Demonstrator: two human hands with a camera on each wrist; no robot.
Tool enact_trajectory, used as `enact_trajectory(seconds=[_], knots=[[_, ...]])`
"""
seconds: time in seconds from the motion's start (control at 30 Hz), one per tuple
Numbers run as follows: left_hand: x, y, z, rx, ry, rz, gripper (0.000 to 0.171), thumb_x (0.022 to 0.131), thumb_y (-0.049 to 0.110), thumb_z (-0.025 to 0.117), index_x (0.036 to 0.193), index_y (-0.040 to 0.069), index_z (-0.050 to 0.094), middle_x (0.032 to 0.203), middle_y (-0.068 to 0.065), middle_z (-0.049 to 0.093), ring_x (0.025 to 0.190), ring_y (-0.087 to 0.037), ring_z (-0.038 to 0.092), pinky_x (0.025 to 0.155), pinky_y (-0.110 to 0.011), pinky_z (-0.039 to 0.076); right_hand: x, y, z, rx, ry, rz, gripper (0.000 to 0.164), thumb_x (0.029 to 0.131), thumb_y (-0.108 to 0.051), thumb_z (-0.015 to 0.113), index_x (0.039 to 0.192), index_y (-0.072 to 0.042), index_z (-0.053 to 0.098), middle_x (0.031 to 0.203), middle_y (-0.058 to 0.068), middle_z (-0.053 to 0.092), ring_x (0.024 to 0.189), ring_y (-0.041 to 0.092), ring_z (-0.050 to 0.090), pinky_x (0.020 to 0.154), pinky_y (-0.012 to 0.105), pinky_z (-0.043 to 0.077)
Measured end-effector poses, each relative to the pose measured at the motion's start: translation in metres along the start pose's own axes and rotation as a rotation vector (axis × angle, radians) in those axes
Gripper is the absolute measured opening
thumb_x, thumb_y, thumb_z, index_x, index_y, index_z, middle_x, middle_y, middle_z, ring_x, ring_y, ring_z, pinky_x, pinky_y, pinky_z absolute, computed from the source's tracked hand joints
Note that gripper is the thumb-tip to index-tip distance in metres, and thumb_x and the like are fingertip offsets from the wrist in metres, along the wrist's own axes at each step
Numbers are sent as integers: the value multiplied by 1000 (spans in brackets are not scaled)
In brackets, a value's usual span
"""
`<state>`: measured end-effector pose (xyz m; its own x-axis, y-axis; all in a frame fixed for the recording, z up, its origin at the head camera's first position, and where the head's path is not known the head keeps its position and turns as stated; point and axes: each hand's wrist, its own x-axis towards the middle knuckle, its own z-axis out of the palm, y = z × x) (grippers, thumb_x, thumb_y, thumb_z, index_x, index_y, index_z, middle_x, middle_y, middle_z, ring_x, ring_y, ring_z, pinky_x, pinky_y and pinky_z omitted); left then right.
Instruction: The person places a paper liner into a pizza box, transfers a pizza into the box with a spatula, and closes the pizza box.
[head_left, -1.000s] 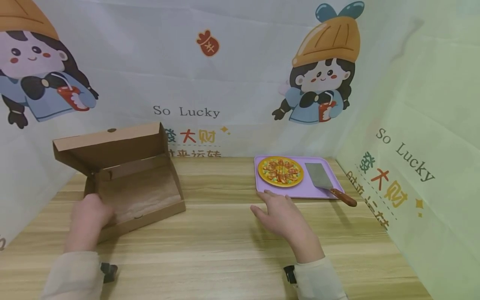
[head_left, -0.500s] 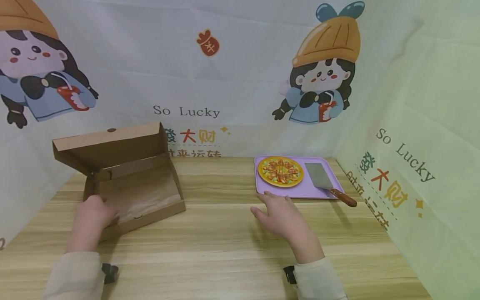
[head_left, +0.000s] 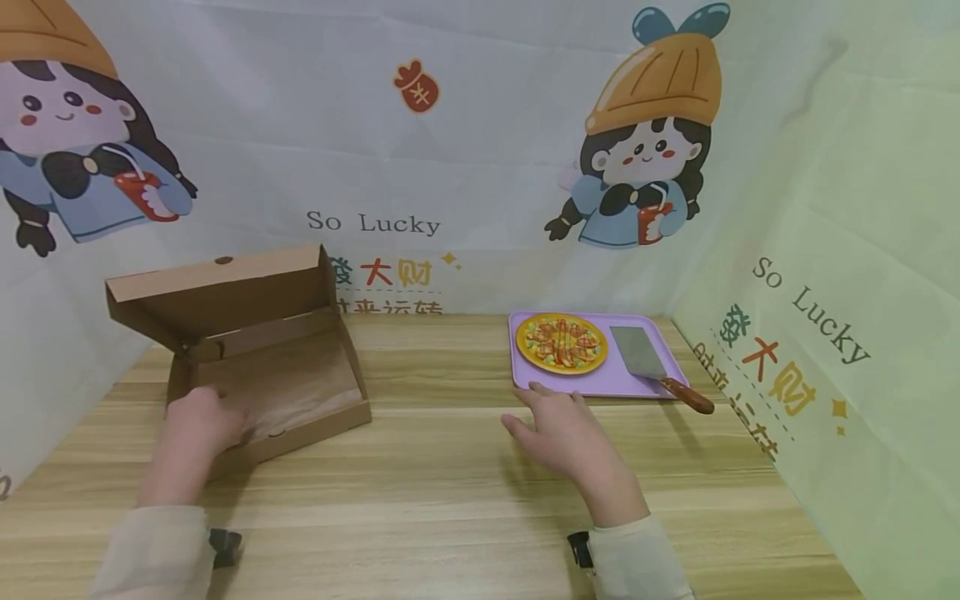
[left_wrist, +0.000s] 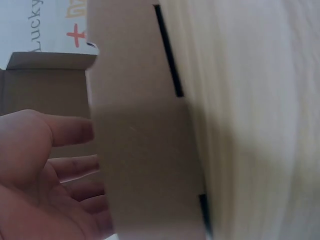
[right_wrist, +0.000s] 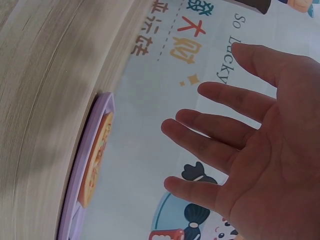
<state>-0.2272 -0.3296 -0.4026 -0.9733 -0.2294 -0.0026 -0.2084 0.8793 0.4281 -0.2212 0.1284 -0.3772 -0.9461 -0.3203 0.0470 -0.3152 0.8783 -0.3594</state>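
Observation:
My left hand (head_left: 197,425) reaches over the front left corner of a cardboard pizza box (head_left: 315,430), whose lid stands raised at the back. In the left wrist view, the hand's relaxed fingers (left_wrist: 72,131) extend behind the box's front wall (left_wrist: 140,150), which hides their tips. Brown paper-like lining covers the box floor. Over the table at right, my right hand (head_left: 566,433) hovers palm down with spread fingers, holding nothing. Just beyond it lies a lilac tray (head_left: 611,386) bearing a toy pizza (head_left: 562,343) and a wooden-handled spatula (head_left: 637,353).
The spatula's handle (head_left: 688,395) sticks out past the tray's front right edge. A printed cloth backdrop (head_left: 480,167) rises behind the wood-grain table (head_left: 420,500), and another cloth panel (head_left: 862,250) closes off the right side.
My left hand has shifted slightly to the right along the front of the box. The right hand, the tray and the box stay where they were.

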Motion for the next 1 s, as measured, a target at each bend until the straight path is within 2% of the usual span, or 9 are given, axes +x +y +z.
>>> enact_trajectory(seconds=[0.17,0.4,0.57,0.73,0.93,0.97,1.0], knots=[[-4,18,-2,-9,-25,17,67,106,33,49,148,-19,42,144,-49,46,128,-70,49,103,-73,49,0,0,0,6,-5,11,57,108,-40,60,154,-7,55,162,18,52,154,36,47,130,69,24],[-19,55,1,-28,-46,122,75,109,42,50,156,-16,36,149,-45,47,133,-66,48,105,-74,48,0,1,0,4,3,21,58,108,-41,61,155,-8,55,163,18,51,155,37,46,130,70,22],[-31,88,5,-50,-24,213,71,109,41,53,157,-10,40,155,-40,47,141,-61,46,114,-73,43,0,2,0,3,11,17,57,108,-41,61,154,-8,56,162,18,52,155,37,45,129,72,22],[-44,119,7,-64,-6,292,69,108,39,57,155,-9,44,158,-36,47,144,-58,45,118,-71,40,-1,6,0,-3,19,20,56,108,-41,61,153,-9,57,162,19,53,155,37,46,128,73,22],[-53,144,14,-49,-12,346,68,107,37,61,152,-12,46,158,-39,44,147,-57,43,122,-69,37,-2,7,0,4,31,23,55,108,-40,62,153,-9,57,161,18,54,154,36,46,128,74,21],[-55,148,16,-49,-12,353,68,107,37,61,152,-12,47,158,-39,45,147,-56,44,122,-69,37,-2,8,0,6,31,23,55,107,-40,62,153,-8,57,161,18,54,154,36,47,128,74,21],[-56,150,18,-52,-17,362,67,107,36,62,151,-12,47,153,-38,51,143,-55,50,120,-68,40,-3,8,0,6,31,23,55,107,-40,62,153,-8,57,161,18,54,154,36,47,127,74,21]])
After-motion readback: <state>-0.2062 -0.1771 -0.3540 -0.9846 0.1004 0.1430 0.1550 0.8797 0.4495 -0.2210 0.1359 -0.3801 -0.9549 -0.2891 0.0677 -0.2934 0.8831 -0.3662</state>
